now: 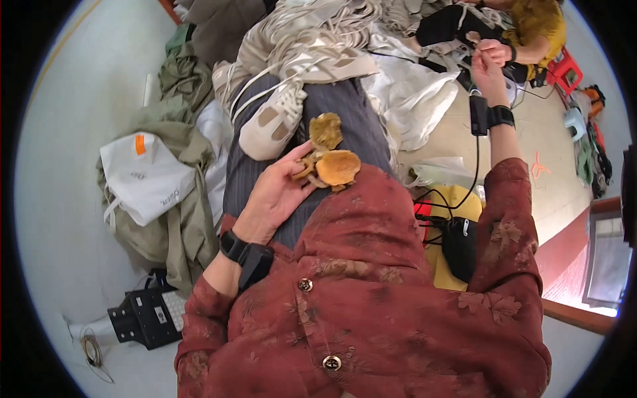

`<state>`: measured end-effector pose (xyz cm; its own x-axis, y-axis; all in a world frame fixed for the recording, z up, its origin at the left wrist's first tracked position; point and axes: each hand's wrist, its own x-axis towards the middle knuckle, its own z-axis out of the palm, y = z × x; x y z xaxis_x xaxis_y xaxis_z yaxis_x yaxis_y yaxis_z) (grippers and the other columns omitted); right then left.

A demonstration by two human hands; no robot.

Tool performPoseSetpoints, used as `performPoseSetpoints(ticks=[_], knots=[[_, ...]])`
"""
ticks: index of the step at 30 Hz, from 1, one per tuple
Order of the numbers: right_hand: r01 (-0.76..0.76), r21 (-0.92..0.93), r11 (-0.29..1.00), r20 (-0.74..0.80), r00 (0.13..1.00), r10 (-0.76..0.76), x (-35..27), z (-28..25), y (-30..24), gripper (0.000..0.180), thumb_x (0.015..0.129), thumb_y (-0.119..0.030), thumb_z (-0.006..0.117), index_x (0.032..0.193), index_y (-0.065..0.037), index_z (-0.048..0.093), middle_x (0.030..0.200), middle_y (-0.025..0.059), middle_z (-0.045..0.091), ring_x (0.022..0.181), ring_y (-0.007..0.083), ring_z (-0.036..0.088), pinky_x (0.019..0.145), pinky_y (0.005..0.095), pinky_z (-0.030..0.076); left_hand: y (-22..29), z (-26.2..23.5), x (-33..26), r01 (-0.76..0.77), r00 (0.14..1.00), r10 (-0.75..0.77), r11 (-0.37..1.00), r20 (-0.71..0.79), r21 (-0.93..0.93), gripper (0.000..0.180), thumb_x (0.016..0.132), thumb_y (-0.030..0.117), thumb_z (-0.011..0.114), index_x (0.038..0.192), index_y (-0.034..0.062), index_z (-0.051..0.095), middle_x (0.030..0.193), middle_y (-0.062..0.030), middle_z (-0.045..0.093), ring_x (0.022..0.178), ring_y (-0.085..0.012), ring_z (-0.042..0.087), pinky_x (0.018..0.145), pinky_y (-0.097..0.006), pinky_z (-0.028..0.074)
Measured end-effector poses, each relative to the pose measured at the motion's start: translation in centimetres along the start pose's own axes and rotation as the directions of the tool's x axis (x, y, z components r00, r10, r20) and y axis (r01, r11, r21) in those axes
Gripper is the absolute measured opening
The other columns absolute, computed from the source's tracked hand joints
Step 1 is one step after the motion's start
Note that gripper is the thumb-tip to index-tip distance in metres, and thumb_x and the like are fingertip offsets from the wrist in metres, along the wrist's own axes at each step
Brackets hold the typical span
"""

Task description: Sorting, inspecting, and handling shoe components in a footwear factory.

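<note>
My left hand (275,196) is closed around a small cluster of pieces over my lap. One is a round orange-brown piece (338,167) with a smooth face; above it is a rough, yellow-brown piece (326,131). Their kind is not clear. My right hand (489,74) reaches out to the far right, fingers drawn together beside another person's hand (497,50); whether it holds anything is hidden. A beige lace-up shoe upper (271,126) lies on the dark striped cloth (332,106) just past my left hand.
More beige uppers and laces (318,33) are heaped beyond my lap. A white bag (149,176) lies on olive cloth (176,249) at left. At right are a black cable (477,162), a black pouch (460,242) and a person in a yellow top (539,26).
</note>
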<state>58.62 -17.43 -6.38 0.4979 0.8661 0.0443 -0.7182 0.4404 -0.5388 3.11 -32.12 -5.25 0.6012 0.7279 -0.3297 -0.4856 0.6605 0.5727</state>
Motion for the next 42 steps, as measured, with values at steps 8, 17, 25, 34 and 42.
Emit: performPoseSetpoints(ticks=[8, 17, 25, 34, 42], knots=[[-0.235, -0.105, 0.966, -0.223, 0.953, 0.207, -5.2, 4.1, 4.5, 0.02, 0.093, -0.005, 0.059, 0.108, 0.008, 0.056, 0.1, 0.0147, 0.063, 0.09, 0.0223, 0.063, 0.084, 0.0328, 0.054, 0.2, 0.7, -0.3, -0.011, 1.0, 0.012, 1.0, -0.024, 0.024, 0.057, 0.088, 0.0, 0.036, 0.144, -0.0038, 0.033, 0.142, -0.0171, 0.043, 0.127, -0.026, 0.047, 0.109, -0.04, 0.038], [0.1, -0.967, 0.235, 0.252, 0.523, 0.814, -22.9, 16.9, 10.0, 0.017, 0.083, -0.012, 0.073, 0.097, -0.003, 0.07, 0.085, -0.0007, 0.067, 0.077, 0.0053, 0.061, 0.068, 0.0203, 0.049, 0.2, 0.1, -0.7, -0.03, 0.999, 0.03, 1.0, 0.014, 0.009, 0.059, 0.086, -0.001, 0.039, 0.144, -0.0031, 0.033, 0.145, -0.0166, 0.04, 0.131, -0.0266, 0.043, 0.111, -0.041, 0.035], [0.334, -0.893, 0.302, 0.429, 0.423, 0.798, -27.1, 15.9, 12.3, 0.014, 0.079, -0.01, 0.077, 0.087, -0.001, 0.07, 0.078, -0.0034, 0.064, 0.071, 0.0024, 0.054, 0.062, 0.0181, 0.042, 0.2, -0.1, -0.4, -0.02, 1.0, 0.02, 1.0, 0.02, -0.001, 0.059, 0.086, 0.001, 0.039, 0.144, -0.0025, 0.033, 0.142, -0.0157, 0.044, 0.129, -0.0259, 0.046, 0.109, -0.041, 0.037], [-0.378, -0.533, 0.757, 0.187, 0.82, 0.541, -23.4, 11.2, 10.8, 0.007, 0.091, -0.01, 0.065, 0.095, -0.004, 0.063, 0.086, 0.0062, 0.066, 0.07, 0.0122, 0.063, 0.066, 0.0248, 0.052, 0.2, -0.1, 0.0, -0.013, 1.0, 0.013, 1.0, 0.016, 0.023, 0.067, 0.078, 0.003, 0.052, 0.142, -0.004, 0.035, 0.135, -0.0196, 0.048, 0.124, -0.0312, 0.05, 0.107, -0.041, 0.04], [0.023, -0.571, 0.821, -0.07, 0.995, -0.077, -13.4, 8.3, 8.1, 0.027, 0.084, -0.005, 0.068, 0.109, -0.002, 0.059, 0.078, 0.0065, 0.065, 0.058, 0.0132, 0.063, 0.051, 0.0252, 0.051, 0.1, -0.8, -0.5, -0.001, 1.0, 0.003, 0.997, -0.02, 0.079, 0.064, 0.079, 0.003, 0.045, 0.143, -0.0011, 0.037, 0.13, -0.016, 0.053, 0.118, -0.0292, 0.052, 0.106, -0.043, 0.04]])
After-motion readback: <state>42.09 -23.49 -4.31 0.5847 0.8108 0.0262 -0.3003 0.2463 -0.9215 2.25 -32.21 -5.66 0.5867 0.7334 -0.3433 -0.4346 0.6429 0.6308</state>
